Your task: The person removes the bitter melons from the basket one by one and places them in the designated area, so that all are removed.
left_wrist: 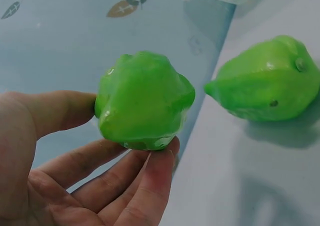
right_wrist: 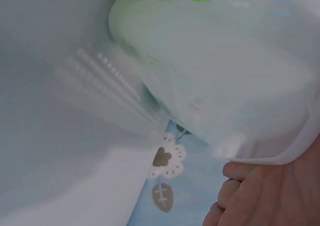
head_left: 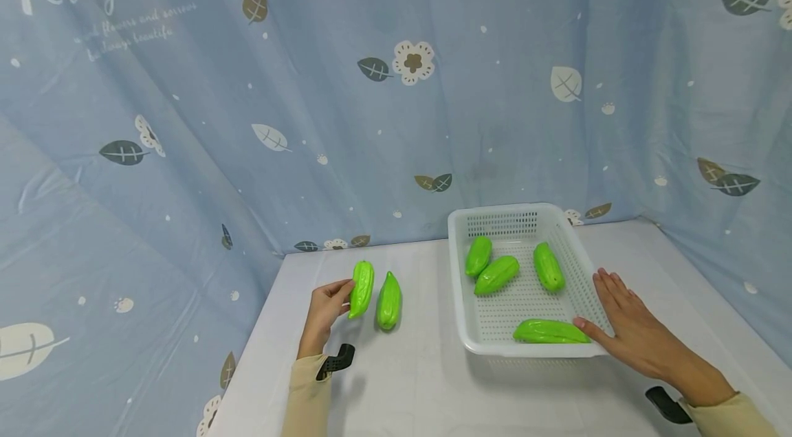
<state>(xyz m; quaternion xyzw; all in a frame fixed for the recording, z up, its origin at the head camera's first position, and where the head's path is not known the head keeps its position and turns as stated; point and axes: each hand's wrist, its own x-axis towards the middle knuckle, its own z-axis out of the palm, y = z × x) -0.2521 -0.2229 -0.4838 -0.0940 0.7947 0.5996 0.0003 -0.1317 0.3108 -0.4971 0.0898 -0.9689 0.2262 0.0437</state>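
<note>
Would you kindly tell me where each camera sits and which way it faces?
Head: on the head, facing forward and down at the basket and curtain; the left hand, right hand and sleeves show.
Left wrist: on that wrist, facing the held fruit; left hand shows.
Right wrist: on that wrist, facing the basket's outside; part of the right hand shows.
Shared: head and left wrist both show the held fruit and another fruit.

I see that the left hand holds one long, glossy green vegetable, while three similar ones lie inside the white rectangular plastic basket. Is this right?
Not three: the head view shows four long, glossy green vegetables inside the white rectangular plastic basket. The left hand does hold another such vegetable.
</note>
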